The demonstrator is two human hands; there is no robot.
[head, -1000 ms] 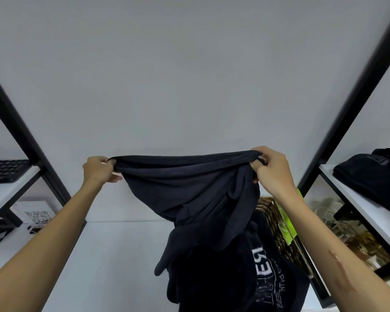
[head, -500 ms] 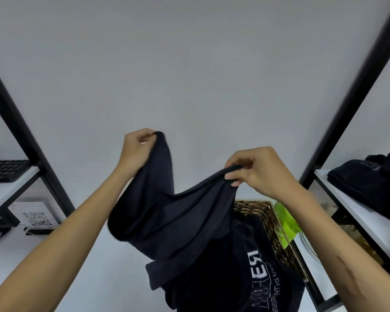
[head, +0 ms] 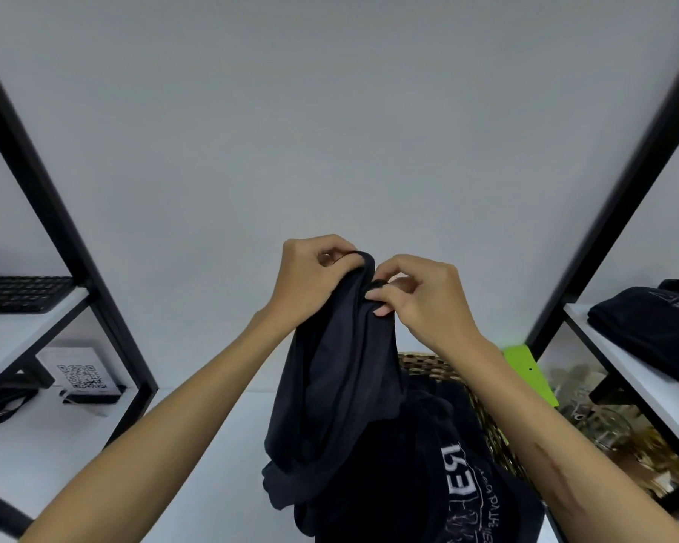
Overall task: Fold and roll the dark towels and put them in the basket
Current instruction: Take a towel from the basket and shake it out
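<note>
- Holding both hands raised close together in front of the far grey wall point(head: 330, 111), forearms reaching up from the near corners of the view.
- Left hand point(head: 310, 276): fingers curled, closed on the top edge of the dark towel point(head: 338, 386); back of hand faces the camera.
- Right hand point(head: 420, 295): closed, thumb and fingers pinching the same bunched top edge just beside the left hand; the two hands nearly touch.
- Towel hangs down from the grips in long vertical folds, doubled over; its lower end is bunched at about table height. Colour dark navy, plain, no print visible on it.
- Behind and below the towel: more dark fabric with white lettering point(head: 459, 476), heaped at the near right; it overlaps the woven basket point(head: 428, 364), whose far rim and right side show. Cannot tell whether this fabric sits inside the basket or just in front of it.
- White table point(head: 197, 456) is bare to the left of the towel, open as far as the left black shelf frame point(head: 55, 213).
- Right side is tighter: basket, a green sheet point(head: 530, 374) and the right black frame post point(head: 620, 190) stand close together.
- Left shelf carries a keyboard point(head: 20, 293); a QR code card point(head: 79, 376) stands beneath it.
- Right shelf holds folded dark cloth point(head: 651, 327).
</note>
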